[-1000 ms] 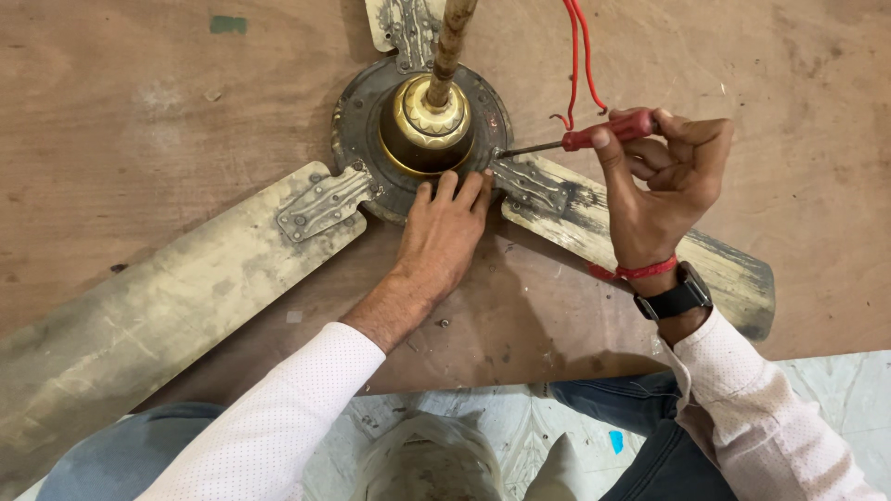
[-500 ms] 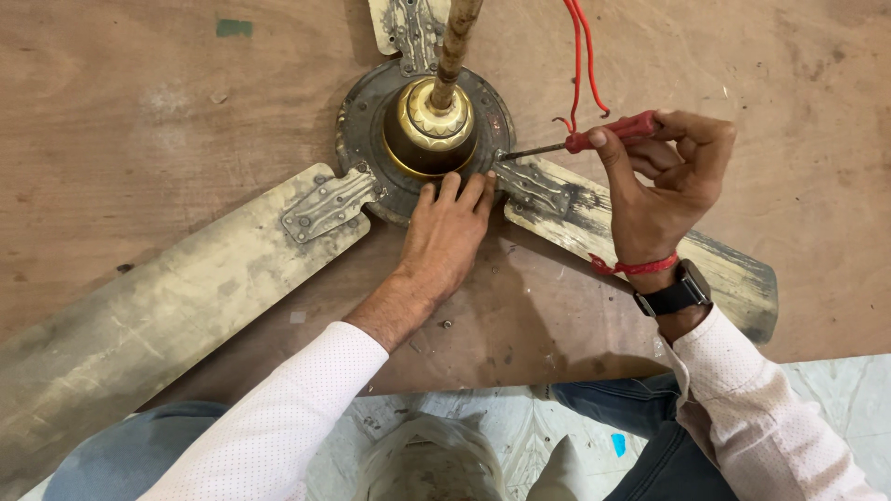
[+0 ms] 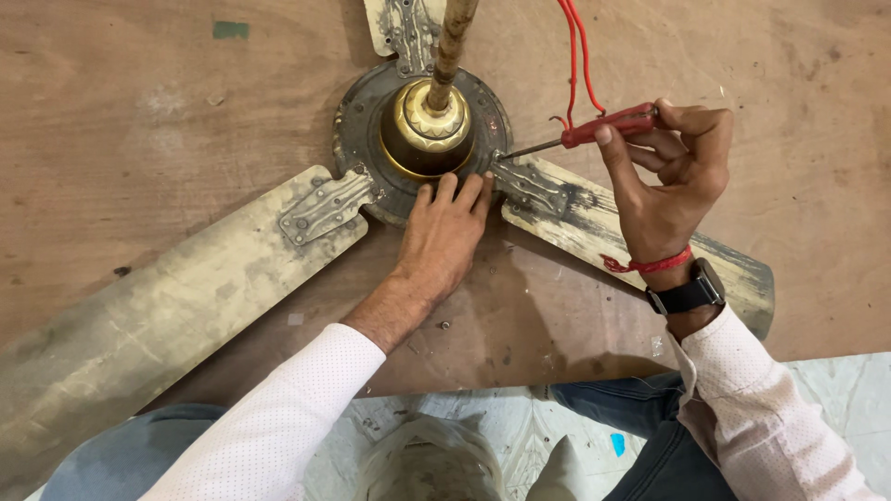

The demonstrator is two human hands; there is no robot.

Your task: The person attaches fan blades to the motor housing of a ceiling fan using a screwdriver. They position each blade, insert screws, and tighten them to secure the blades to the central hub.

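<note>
1. The fan (image 3: 408,176) is lying flat on a brown board (image 3: 139,121), its dark round hub near the top middle and its grimy blades spreading out left, right and up past the frame edge.
2. The left hand (image 3: 444,237) is pressing down on the hub's near edge, fingers laid flat and spread, not gripping anything, just bracing.
3. The right hand (image 3: 670,181) is pinching a red screwdriver (image 3: 594,130), thumb and fingers closed round the handle, with the tip sitting at the hub rim just by the right blade's bracket (image 3: 534,186).
4. A brass cup (image 3: 429,130) is sitting in the middle of the hub with a rod (image 3: 453,42) rising out of it, and red wires (image 3: 577,56) are hanging just beside the driver.
5. My guess: this thing's heavy and rigid at the hub, so that's where to hold it. The blades look thin and probably bendy, and the dirt is likely making them slick, so I wouldn't lift by those.
</note>
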